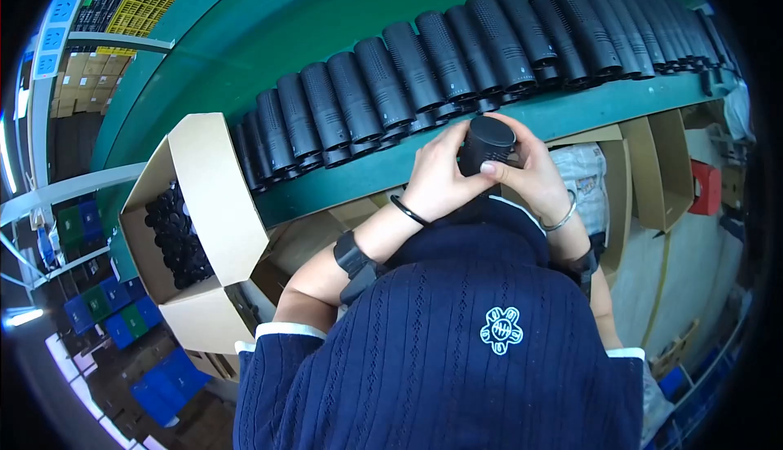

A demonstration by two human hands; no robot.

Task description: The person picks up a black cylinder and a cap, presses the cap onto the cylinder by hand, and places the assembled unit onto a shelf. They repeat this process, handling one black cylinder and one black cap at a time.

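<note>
Just right of the frame's centre, both hands meet around one black cylinder [487,145], held over the near edge of the green counter [245,34]; left hand [438,179] wraps its left side with fingers curled up over the top rim; right hand [534,174] cups the right side, thumb laid across the front near the base; both grasping, neither slack.

Cylinder shows a domed, finely dotted cap and a ribbed or perforated wall; looks like rigid moulded plastic, so probably stiff and fairly light, judged by how easily it is carried on fingertips alone; the textured wall should give good purchase, the smooth cap less so; best taken round the wall at mid-height, one hand each side, as now; a drop onto the counter edge might scuff or crack it.

Across the upper frame, a long row of cylinders [457,59] of the same kind lies side by side on the counter, each leaning on the next; at left, an open cardboard box [216,197] holds a heap of small black caps [175,238]; more cardboard boxes [661,173] stand under the counter at right; bracelets on both wrists.
</note>
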